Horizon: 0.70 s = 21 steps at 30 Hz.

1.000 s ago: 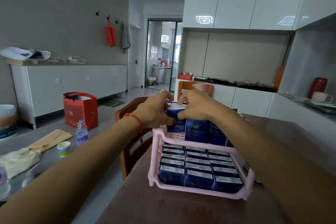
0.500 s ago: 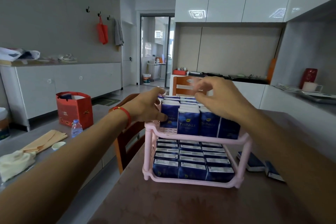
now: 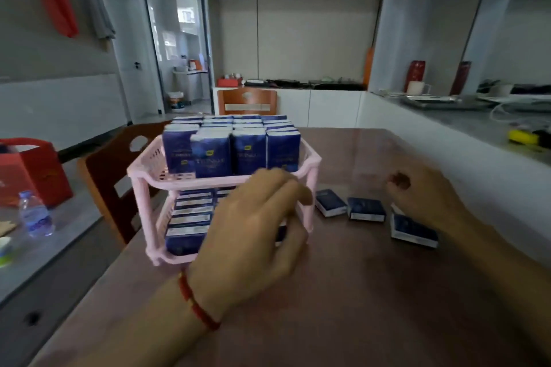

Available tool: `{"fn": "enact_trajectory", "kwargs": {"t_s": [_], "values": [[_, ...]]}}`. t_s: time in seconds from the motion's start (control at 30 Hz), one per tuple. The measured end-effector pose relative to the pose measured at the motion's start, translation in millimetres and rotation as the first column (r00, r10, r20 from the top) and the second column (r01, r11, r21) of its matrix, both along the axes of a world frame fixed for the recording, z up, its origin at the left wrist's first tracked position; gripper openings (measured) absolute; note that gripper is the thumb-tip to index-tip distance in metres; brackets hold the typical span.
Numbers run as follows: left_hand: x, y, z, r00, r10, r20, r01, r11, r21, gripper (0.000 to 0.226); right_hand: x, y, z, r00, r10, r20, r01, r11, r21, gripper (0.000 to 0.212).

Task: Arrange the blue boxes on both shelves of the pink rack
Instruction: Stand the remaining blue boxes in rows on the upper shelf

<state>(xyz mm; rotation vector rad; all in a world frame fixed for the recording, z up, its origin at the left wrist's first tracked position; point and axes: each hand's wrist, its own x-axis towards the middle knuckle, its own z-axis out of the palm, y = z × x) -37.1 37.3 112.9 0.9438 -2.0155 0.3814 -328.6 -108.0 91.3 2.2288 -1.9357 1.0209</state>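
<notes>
Two shelves of the pink rack (image 3: 143, 171) are packed with blue boxes (image 3: 212, 155): glossy cartons upright on top, flat in rows below. Its slotted plastic frame stands on a smooth brown table (image 3: 357, 292). Three loose boxes (image 3: 366, 209) lie flat just right of it. Left hand (image 3: 253, 226) hovers before the rack, fingers loosely curled, holding nothing; right hand (image 3: 429, 197) likewise near the loose boxes.

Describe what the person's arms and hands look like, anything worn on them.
Both forearms are bare, with no sleeves in view. The left hand has a thin red cord bracelet around its wrist. The right hand shows no bracelet, watch or glove. The picture is too blurred to rule out rings on either hand.
</notes>
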Motion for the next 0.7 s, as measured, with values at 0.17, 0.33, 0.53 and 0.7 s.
{"fn": "enact_trajectory", "kwargs": {"t_s": [0.17,0.33,0.53,0.7], "values": [[-76.6,-41.1,-52.3,0.986,-0.141,0.087,0.102,0.93,0.353,0.032,-47.4,-2.3,-51.7,0.977,0.06,-0.203,0.0,0.96,0.281,0.051],[-119.3,-80.2,-74.7,0.991,-0.121,-0.061,0.135,0.839,0.527,0.032,-75.1,-14.5,-76.2,0.952,0.146,-0.268,-0.071,0.96,0.272,0.079],[-120.6,-85.3,-101.0,0.978,-0.106,-0.18,0.192,0.795,0.575,0.032,-61.0,4.2,-65.4,0.932,0.232,-0.28,-0.198,0.969,0.144,0.065],[-123.8,-77.6,-95.5,0.695,0.005,-0.719,0.645,0.438,0.626,0.036,-23.1,37.5,-53.1,0.848,0.477,0.231,-0.524,0.822,0.224,0.053]]}}
